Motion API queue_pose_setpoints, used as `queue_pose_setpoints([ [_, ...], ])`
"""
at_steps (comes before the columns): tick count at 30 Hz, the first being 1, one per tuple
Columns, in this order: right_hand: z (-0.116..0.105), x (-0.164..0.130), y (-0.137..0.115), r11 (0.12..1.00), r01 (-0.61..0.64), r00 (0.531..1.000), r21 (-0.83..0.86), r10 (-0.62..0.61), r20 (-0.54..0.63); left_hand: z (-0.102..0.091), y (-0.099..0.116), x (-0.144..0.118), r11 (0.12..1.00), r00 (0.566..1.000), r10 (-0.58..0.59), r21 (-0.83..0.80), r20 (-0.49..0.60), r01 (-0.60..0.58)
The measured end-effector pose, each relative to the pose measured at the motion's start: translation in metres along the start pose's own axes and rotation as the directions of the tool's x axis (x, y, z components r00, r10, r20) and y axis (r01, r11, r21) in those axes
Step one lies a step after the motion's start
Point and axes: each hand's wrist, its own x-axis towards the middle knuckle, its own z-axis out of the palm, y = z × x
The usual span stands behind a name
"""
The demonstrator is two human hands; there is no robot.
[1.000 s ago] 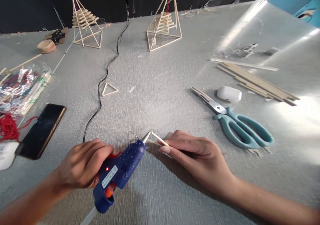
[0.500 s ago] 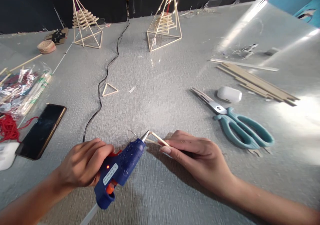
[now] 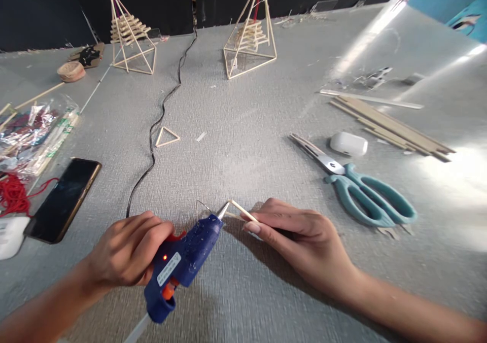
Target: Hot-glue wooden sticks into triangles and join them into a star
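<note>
My left hand [image 3: 133, 249] is closed around the handle of a blue hot glue gun [image 3: 201, 246], whose red light is lit. A clear glue stick [image 3: 137, 329] pokes out of its rear end. The gun's metal nozzle touches, or nearly touches, the end of a thin wooden stick [image 3: 242, 210]. Thumb and fingers of my right hand [image 3: 300, 236] pinch this stick, and a second stick shows just below it; how the two join is hidden by the fingers. A small triangle of wooden sticks [image 3: 167, 137] lies on the table farther back.
Scissors [image 3: 361, 191], a white case [image 3: 349, 144] and flat wooden strips [image 3: 391, 125] lie at right. Two stick pyramids [image 3: 133, 48] stand at the back. A black cord [image 3: 163, 104] crosses the table. A phone [image 3: 64, 198], red yarn [image 3: 14, 195] and plastic packets [image 3: 34, 135] are at left.
The glue gun has shifted very slightly to the right and its nozzle is still at the stick's end. The small lights on the right-hand pyramid have gone dark. My right hand stays put.
</note>
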Motion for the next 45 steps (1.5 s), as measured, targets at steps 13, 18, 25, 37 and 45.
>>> queue_pose_setpoints([
  [13,0.001,0.001,-0.004,0.967,-0.221,0.974,0.127,0.224,-0.012,0.001,0.0,0.008,0.999,0.999,0.047,0.026,-0.003,-0.047],
  [18,-0.003,0.007,-0.015,0.898,-0.407,0.912,0.17,0.409,0.022,0.001,-0.001,0.009,0.999,0.999,0.044,0.026,-0.015,-0.043],
  [25,-0.002,0.005,-0.013,0.913,-0.383,0.923,0.144,0.383,0.023,0.004,0.002,0.009,0.999,0.998,0.032,0.019,-0.044,-0.031],
  [37,0.003,0.001,-0.013,0.946,-0.287,0.957,0.147,0.289,0.011,0.011,0.008,0.004,0.979,0.994,0.112,0.17,0.006,-0.111],
  [45,0.007,-0.001,-0.007,0.963,-0.236,0.971,0.13,0.238,-0.007,0.011,0.012,0.005,0.951,0.991,0.13,0.282,-0.008,-0.123],
])
